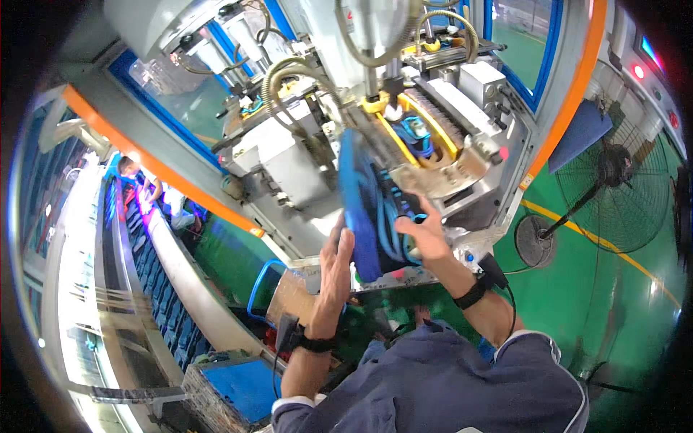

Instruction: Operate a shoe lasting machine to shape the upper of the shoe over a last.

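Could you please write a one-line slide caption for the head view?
A blue shoe held between left hand and right hand, before a machine with a second blue shoe between yellow bars.

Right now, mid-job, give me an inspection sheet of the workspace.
Surface: grey metal machine beyond the hands.
Job's things: blue shoe, blurred, in front of the machine; second shoe between yellow bars.
Clutter: blue-topped box, lower left.
Grippers: right hand grips the blue shoe's upper; left hand against its sole side.
Cables: ribbed hoses on the machine; thin cord at the right wrist.
Surroundings: conveyor and co-worker left; fan right.
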Tool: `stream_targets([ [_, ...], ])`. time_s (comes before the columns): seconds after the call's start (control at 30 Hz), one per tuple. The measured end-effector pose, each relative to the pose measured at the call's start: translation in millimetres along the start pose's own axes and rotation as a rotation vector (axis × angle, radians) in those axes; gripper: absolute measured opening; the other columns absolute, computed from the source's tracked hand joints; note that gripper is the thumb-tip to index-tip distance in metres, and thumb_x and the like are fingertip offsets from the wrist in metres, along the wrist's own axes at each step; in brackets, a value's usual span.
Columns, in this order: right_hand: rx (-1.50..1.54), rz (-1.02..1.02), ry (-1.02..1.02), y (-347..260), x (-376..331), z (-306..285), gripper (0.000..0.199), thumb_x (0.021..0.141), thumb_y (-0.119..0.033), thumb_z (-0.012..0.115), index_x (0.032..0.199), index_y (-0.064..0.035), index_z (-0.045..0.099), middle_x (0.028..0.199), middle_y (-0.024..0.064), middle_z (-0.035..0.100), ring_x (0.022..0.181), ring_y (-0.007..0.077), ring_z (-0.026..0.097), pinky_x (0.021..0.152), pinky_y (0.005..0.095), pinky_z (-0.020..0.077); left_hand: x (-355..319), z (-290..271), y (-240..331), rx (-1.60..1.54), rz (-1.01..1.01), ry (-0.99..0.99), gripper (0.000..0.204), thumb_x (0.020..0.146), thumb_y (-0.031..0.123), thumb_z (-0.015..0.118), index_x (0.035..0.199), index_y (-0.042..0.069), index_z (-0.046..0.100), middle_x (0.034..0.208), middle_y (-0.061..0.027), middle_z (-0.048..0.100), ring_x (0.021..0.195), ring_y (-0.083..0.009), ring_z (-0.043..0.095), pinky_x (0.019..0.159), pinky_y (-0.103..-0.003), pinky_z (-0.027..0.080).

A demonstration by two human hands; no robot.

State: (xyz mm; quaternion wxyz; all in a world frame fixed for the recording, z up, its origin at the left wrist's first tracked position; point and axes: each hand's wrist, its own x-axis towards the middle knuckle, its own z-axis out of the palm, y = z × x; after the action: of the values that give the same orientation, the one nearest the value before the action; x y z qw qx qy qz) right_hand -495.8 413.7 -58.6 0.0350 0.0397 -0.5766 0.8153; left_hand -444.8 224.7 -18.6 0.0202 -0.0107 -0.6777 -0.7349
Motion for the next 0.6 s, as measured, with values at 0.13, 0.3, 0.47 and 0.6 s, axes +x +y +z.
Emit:
stream_targets([
  [0.13,-0.145,-0.071,0.225,-15.2,15.8,-86.1,0.067,0.074,-0.008,0.079,0.137,-0.0002,0.058,0.116,0.0076,0.065,0.102,0.0156,0.062,0.093,0.0297,0.0501,98.5,18.6,-39.9,0.114,-0.144,0.027,0.067,0.098,0.047,0.067,0.137,-0.007,0.058,0.13,-0.0178,0.066,0.116,-0.0237,0.064,0.102,-0.034,0.049],
  [0.3,-0.28,-0.144,0.46,-50.8,34.1,-158.5,0.063,0.072,-0.006,0.076,0.132,0.0003,0.06,0.112,0.0055,0.066,0.097,0.0142,0.062,0.091,0.0286,0.0503,262.5,65.5,-117.7,0.578,-0.041,0.192,0.068,0.084,0.046,0.079,0.119,-0.01,0.065,0.114,-0.0241,0.072,0.106,-0.0357,0.07,0.093,-0.04,0.053],
  [0.47,-0.51,-0.175,0.655,-79.7,28.3,-180.5,0.061,0.073,-0.007,0.077,0.131,0.0001,0.058,0.108,0.0049,0.066,0.092,0.0136,0.062,0.087,0.0289,0.0517,349.4,80.7,-175.7,0.978,-0.109,0.3,0.054,0.084,0.034,0.076,0.117,-0.006,0.061,0.106,-0.0276,0.072,0.101,-0.0441,0.07,0.089,-0.05,0.055],
  [0.6,-0.679,-0.189,0.707,-95.6,54.3,-180.8,0.058,0.074,-0.008,0.076,0.129,0.0013,0.059,0.107,0.0059,0.066,0.091,0.0141,0.062,0.086,0.029,0.0519,372.7,52.1,-184.6,0.882,-0.058,0.333,0.038,0.08,0.022,0.073,0.102,-0.007,0.062,0.1,-0.0301,0.071,0.096,-0.0485,0.069,0.084,-0.052,0.055],
])
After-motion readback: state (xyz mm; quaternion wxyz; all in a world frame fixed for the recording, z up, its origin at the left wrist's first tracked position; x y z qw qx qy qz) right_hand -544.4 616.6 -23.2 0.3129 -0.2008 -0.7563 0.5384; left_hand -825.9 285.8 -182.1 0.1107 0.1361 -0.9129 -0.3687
